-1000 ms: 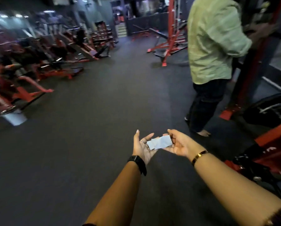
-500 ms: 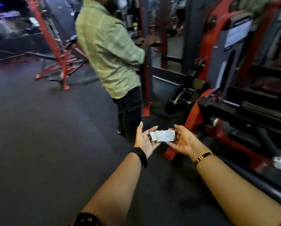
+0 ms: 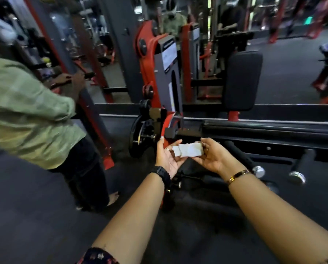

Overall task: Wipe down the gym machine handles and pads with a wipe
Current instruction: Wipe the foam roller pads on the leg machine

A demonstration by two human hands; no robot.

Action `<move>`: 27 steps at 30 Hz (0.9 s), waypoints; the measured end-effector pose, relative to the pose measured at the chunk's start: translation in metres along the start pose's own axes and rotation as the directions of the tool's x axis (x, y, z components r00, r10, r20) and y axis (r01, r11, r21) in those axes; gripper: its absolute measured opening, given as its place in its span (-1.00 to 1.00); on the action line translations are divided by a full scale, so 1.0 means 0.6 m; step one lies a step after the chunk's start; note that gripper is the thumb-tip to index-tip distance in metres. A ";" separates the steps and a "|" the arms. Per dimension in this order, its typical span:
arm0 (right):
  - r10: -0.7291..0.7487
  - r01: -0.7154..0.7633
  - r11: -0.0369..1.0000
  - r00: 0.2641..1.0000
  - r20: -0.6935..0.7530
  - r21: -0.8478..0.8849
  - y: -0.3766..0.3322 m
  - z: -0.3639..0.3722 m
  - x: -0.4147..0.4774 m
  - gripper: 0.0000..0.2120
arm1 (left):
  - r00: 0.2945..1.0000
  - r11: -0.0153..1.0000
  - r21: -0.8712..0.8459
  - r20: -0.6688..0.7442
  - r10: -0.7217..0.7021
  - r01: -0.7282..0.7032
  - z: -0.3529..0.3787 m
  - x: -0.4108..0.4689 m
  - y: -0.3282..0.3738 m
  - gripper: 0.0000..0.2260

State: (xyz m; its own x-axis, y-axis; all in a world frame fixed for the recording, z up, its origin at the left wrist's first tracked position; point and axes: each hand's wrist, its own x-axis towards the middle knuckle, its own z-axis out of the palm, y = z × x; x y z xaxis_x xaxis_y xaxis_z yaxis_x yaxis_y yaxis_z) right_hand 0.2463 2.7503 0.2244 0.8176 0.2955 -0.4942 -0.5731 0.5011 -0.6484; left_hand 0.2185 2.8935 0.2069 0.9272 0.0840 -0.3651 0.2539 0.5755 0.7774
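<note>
A folded white wipe [image 3: 189, 149] is held between my two hands in the middle of the head view. My right hand [image 3: 211, 157] grips its right end, fingers curled behind it and thumb on top. My left hand [image 3: 167, 156] is held palm up with straight fingers, and the wipe's left end lies against its palm by the thumb. Just beyond my hands stands a red and black gym machine [image 3: 155, 60] with a black back pad [image 3: 243, 80], a long black padded bar [image 3: 273, 128] and chrome-tipped pegs [image 3: 259, 171].
A person in a green shirt [image 3: 26, 111] stands close on the left, one hand on a neighbouring red frame [image 3: 94, 103]. A black weight plate [image 3: 138, 138] hangs on the machine's left side. Dark rubber floor [image 3: 35, 216] spreads below; more machines fill the background.
The view has swung right, from open floor to the red and black machine, which is now straight ahead. Both hands keep the wipe between them as before.
</note>
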 end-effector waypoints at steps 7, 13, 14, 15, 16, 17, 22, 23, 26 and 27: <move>-0.112 0.118 0.992 0.984 -0.135 0.039 -0.081 -0.068 0.010 -0.80 | 0.985 0.990 0.111 0.144 -0.099 0.084 0.105 0.078 -0.011 -0.45; -0.235 0.240 0.971 0.951 -0.199 -0.003 -0.105 -0.139 -0.007 -0.78 | 0.936 0.932 0.343 0.276 -0.219 0.117 0.169 0.127 -0.048 -0.47; -0.259 0.258 0.966 0.943 -0.210 -0.032 -0.108 -0.146 -0.008 -0.75 | 0.927 0.911 0.401 0.301 -0.224 0.090 0.177 0.136 -0.049 -0.49; -0.276 0.273 0.961 0.935 -0.222 -0.046 -0.111 -0.152 -0.009 -0.74 | 0.916 0.886 0.460 0.330 -0.227 0.053 0.186 0.146 -0.050 -0.52; -0.284 0.281 0.959 0.929 -0.237 -0.044 -0.113 -0.159 -0.009 -0.75 | 0.908 0.863 0.506 0.359 -0.218 0.007 0.194 0.155 -0.050 -0.55; -0.289 0.289 0.957 0.924 -0.249 -0.037 -0.114 -0.165 -0.009 -0.78 | 0.899 0.841 0.540 0.390 -0.198 -0.049 0.200 0.162 -0.049 -0.59; -0.351 0.352 0.934 0.863 -0.364 -0.066 -0.112 -0.177 -0.009 -0.85 | 0.673 0.515 0.603 0.737 -0.066 -0.610 0.183 0.235 -0.047 -0.84; -0.366 0.376 0.925 0.841 -0.398 -0.056 -0.110 -0.175 -0.008 -0.85 | 0.571 0.297 0.576 0.813 -0.111 -0.762 0.177 0.255 -0.044 -0.76; -0.410 0.491 0.871 0.748 -0.523 0.018 -0.111 -0.167 0.000 -0.81 | 0.341 -0.410 0.176 0.862 -0.376 -0.895 0.173 0.303 -0.040 -0.30; -0.425 0.531 0.846 0.716 -0.555 0.037 -0.113 -0.165 0.004 -0.80 | 0.295 -0.520 0.037 0.856 -0.424 -0.853 0.174 0.310 -0.039 -0.23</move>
State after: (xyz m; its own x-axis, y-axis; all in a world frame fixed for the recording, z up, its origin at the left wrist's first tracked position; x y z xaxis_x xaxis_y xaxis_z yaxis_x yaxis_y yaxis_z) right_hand 0.2818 2.6366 0.2100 0.7974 -0.4525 -0.3992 -0.0486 0.6113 -0.7899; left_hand 0.4137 2.8105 0.1742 0.4018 -0.9157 0.0018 -0.9132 -0.4008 -0.0738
